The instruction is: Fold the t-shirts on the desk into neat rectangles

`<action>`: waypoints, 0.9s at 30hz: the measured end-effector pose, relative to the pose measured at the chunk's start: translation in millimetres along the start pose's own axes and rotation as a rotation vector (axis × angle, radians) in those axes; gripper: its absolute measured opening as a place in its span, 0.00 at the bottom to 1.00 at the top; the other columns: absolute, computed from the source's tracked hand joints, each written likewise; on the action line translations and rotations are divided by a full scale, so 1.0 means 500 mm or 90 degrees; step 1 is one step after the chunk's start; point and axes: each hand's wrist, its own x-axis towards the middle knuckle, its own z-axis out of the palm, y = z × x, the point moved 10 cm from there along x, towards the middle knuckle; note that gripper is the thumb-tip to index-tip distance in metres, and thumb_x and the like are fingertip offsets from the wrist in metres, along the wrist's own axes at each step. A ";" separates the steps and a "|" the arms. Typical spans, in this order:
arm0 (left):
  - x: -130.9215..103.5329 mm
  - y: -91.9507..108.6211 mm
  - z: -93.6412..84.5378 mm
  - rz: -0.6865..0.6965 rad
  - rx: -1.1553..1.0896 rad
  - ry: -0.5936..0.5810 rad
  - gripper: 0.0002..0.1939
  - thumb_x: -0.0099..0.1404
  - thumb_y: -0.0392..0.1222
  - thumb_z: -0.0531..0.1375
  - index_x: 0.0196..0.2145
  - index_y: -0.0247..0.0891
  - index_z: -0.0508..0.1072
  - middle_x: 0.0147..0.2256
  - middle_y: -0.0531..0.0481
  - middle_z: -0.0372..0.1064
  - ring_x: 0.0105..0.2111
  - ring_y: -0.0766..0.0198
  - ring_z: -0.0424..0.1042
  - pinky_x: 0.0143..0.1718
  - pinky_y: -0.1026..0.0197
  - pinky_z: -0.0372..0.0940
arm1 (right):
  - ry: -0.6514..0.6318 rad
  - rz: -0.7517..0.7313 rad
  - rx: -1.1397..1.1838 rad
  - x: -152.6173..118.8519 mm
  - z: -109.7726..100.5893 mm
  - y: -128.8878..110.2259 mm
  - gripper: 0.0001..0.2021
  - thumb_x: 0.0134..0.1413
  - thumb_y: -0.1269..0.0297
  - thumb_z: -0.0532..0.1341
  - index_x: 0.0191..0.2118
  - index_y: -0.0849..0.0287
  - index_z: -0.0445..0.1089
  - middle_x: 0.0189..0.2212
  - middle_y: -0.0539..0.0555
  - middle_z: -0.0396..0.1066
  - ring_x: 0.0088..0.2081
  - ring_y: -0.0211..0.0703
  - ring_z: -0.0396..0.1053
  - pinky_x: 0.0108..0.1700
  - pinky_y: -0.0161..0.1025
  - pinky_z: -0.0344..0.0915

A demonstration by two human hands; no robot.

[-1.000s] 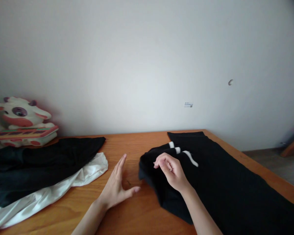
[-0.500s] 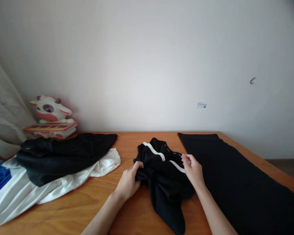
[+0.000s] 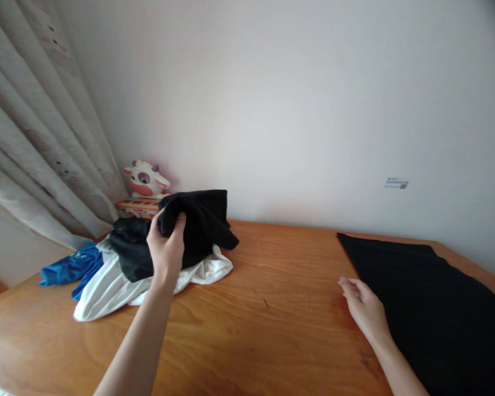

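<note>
My left hand (image 3: pixel 167 245) is closed around a bunched black garment (image 3: pixel 200 217), raised above the clothes on the left. No white stripe shows on the part of it facing me. Under it lie another black garment (image 3: pixel 130 253) and a white garment (image 3: pixel 103 297). My right hand (image 3: pixel 363 305) hovers over the table beside a flat black cloth (image 3: pixel 429 300). Its fingers are curled in with the thumb against them, and nothing shows between them.
A blue garment (image 3: pixel 76 267) lies at the left of the pile. Behind the pile a cow-shaped toy keyboard (image 3: pixel 142 204) stands near the wall. A patterned curtain (image 3: pixel 37 126) hangs at the left. The wooden table (image 3: pixel 256 319) ends at the wall.
My left hand has lifted the striped black garment from the middle of the table and carried it left over the pile. My right hand has let go of it. The view has turned left.
</note>
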 end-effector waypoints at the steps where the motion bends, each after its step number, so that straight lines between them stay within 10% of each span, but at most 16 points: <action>1: 0.022 0.020 -0.014 0.034 0.051 -0.006 0.27 0.66 0.57 0.63 0.58 0.41 0.70 0.55 0.43 0.72 0.57 0.50 0.71 0.60 0.45 0.66 | -0.011 -0.006 -0.010 -0.001 0.004 -0.006 0.28 0.44 0.33 0.57 0.32 0.55 0.74 0.34 0.62 0.80 0.37 0.57 0.78 0.44 0.48 0.70; 5: 0.006 0.057 0.056 0.180 0.269 -0.236 0.12 0.66 0.50 0.64 0.42 0.43 0.79 0.55 0.44 0.73 0.58 0.47 0.69 0.65 0.34 0.53 | -0.031 -0.053 -0.046 -0.004 0.015 -0.030 0.26 0.46 0.34 0.56 0.30 0.53 0.73 0.31 0.60 0.79 0.35 0.55 0.77 0.40 0.46 0.70; 12: -0.220 -0.151 0.190 0.185 0.497 -0.563 0.22 0.71 0.52 0.57 0.58 0.43 0.73 0.63 0.37 0.66 0.64 0.43 0.63 0.66 0.32 0.50 | -0.076 -0.128 -0.072 -0.011 0.039 -0.033 0.23 0.52 0.38 0.56 0.31 0.53 0.72 0.30 0.58 0.78 0.33 0.53 0.76 0.37 0.44 0.69; 17: -0.244 -0.214 0.153 0.213 0.484 -0.603 0.22 0.75 0.43 0.46 0.57 0.40 0.74 0.61 0.39 0.69 0.62 0.51 0.67 0.66 0.42 0.57 | -0.093 -0.171 -0.101 -0.018 0.047 -0.044 0.22 0.56 0.40 0.55 0.30 0.53 0.72 0.27 0.56 0.76 0.31 0.52 0.74 0.34 0.42 0.67; 23: -0.206 -0.267 0.059 0.208 0.531 -0.667 0.36 0.58 0.22 0.47 0.60 0.41 0.71 0.63 0.45 0.67 0.61 0.57 0.68 0.62 0.54 0.64 | -0.100 -0.195 -0.145 -0.028 0.056 -0.063 0.23 0.59 0.40 0.52 0.29 0.53 0.70 0.23 0.54 0.73 0.26 0.47 0.71 0.31 0.40 0.62; 27: -0.194 -0.300 0.034 0.187 0.622 -0.654 0.33 0.54 0.22 0.50 0.55 0.36 0.75 0.62 0.36 0.67 0.62 0.49 0.68 0.58 0.48 0.67 | -0.078 -0.239 -0.182 -0.038 0.056 -0.093 0.20 0.63 0.46 0.50 0.29 0.53 0.68 0.24 0.53 0.73 0.28 0.46 0.71 0.31 0.39 0.62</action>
